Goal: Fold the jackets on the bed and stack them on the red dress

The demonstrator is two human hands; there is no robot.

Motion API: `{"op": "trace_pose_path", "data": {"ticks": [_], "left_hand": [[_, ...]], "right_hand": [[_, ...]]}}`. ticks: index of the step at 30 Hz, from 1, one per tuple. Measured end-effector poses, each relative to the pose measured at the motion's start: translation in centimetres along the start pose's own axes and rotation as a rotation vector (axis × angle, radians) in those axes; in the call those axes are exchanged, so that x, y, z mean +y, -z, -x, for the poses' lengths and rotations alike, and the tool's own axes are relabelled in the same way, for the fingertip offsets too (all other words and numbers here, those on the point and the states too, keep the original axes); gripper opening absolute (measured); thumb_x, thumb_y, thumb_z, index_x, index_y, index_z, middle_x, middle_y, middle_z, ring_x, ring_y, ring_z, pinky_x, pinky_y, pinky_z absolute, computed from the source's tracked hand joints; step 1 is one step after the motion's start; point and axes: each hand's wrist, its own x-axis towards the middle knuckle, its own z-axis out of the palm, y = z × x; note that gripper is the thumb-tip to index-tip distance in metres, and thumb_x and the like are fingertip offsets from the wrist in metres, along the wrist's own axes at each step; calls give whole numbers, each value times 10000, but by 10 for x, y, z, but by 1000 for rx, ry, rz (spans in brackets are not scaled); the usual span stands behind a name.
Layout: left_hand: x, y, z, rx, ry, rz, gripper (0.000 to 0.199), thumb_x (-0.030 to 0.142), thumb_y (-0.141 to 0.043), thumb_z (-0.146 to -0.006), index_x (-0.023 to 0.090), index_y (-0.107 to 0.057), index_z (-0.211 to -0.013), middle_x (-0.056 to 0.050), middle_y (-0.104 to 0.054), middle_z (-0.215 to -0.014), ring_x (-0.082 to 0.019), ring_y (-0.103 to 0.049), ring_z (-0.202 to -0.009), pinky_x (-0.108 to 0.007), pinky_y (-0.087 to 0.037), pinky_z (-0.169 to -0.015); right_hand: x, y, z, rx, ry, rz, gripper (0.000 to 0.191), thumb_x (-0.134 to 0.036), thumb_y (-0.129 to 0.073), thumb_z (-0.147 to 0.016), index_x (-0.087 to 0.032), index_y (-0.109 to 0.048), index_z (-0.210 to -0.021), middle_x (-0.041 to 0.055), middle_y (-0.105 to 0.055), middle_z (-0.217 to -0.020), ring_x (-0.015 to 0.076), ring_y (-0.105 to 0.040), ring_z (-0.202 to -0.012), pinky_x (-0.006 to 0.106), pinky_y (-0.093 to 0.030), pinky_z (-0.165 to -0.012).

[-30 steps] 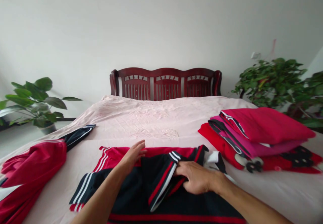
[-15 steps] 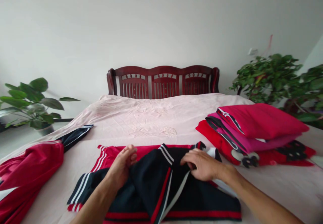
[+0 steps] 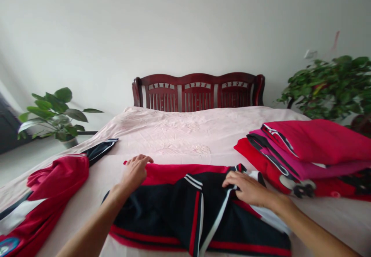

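Observation:
A navy and red garment with white stripes lies partly folded on the pink bedspread. Over its far left part is my left hand, fingers bent forward onto the red cloth, partly hiding the edge there. At the garment's right side my right hand has its fingers curled down on the navy cloth, beside a pale strip that runs toward the front. Whether cloth is pinched under the left fingers is hidden; the right fingertips press together on the cloth.
On the right rests a stack of folded red and pink clothes. A loose red garment lies at the left. Behind the bed are a dark wooden headboard, a left plant and a right plant.
My left hand has moved from the navy fold to the red cloth at the far left. The left sleeve end with white stripes no longer shows. The view has shifted slightly left.

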Motion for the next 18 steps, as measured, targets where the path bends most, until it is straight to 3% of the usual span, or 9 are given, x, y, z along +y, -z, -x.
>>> {"op": "trace_pose_path", "data": {"ticks": [3,7,11,15,18], "left_hand": [[-34,13,-3,-70,-93,-201,510,-19,-447,-724,243,-697,-1084,-105,-664,-1163,-290,-567,-1163,-485,-369,-1010],[-60,14,12,-182,-269,-176,319,34,-437,-773,215,-662,-909,-69,-680,-953,-224,-611,-940,-373,-419,-917],[-74,7,23,-300,-226,-110,317,55,-473,-731,239,-643,-926,-38,-694,-1010,-217,-611,-1005,-321,-432,-872],[-74,11,16,-390,-182,-31,194,179,-497,-819,228,-671,-888,-41,-714,-926,-203,-653,-876,-297,-451,-804],[-47,18,10,-258,-178,36,244,293,-462,-899,225,-695,-912,-64,-709,-923,-222,-654,-857,-317,-452,-775]], "right_hand": [[5,-3,0,19,-3,-13,539,-17,-460,-647,-286,-708,-1043,27,-646,-1088,196,-591,-1075,327,-408,-978],[8,-5,-4,15,-10,-16,544,1,-437,-607,-270,-701,-999,25,-654,-1062,194,-599,-1056,319,-419,-960],[11,-1,-6,18,-23,0,564,29,-398,-594,-251,-703,-976,28,-671,-1057,182,-612,-1048,310,-426,-959],[11,6,-3,82,-49,97,499,36,-380,-633,-232,-704,-903,39,-686,-1006,189,-616,-1017,337,-408,-996],[11,10,-1,114,-57,160,442,12,-406,-670,-235,-707,-881,39,-689,-974,202,-610,-992,357,-405,-995]]}}
